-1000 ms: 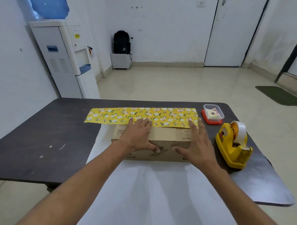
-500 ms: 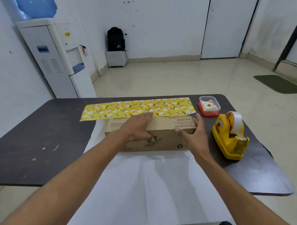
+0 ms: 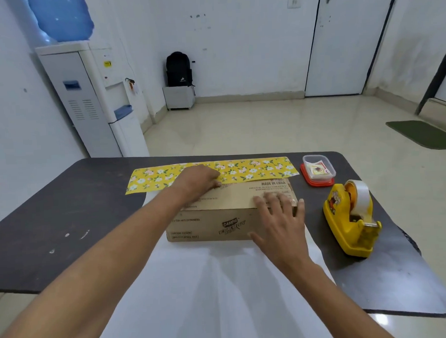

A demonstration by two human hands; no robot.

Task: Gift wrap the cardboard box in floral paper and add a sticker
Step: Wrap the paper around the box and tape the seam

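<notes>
- barely begun: the brown cardboard box (image 3: 229,212) sits on the white back of the yellow floral wrapping paper (image 3: 255,167); only the 12 o'clock flap overlaps its top.
- left hand (image 3: 198,180) rests on that flap; pinching or pressing, i cannot tell.
- right hand (image 3: 280,222) lies flat, fingers spread, at the box's 3 o'clock end.
- near side, ends, taping and sticker remain.

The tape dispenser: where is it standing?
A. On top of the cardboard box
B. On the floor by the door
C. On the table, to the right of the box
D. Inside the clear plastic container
C: the yellow tape dispenser stands on the dark table, to the right of the cardboard box and clear of it.
</notes>
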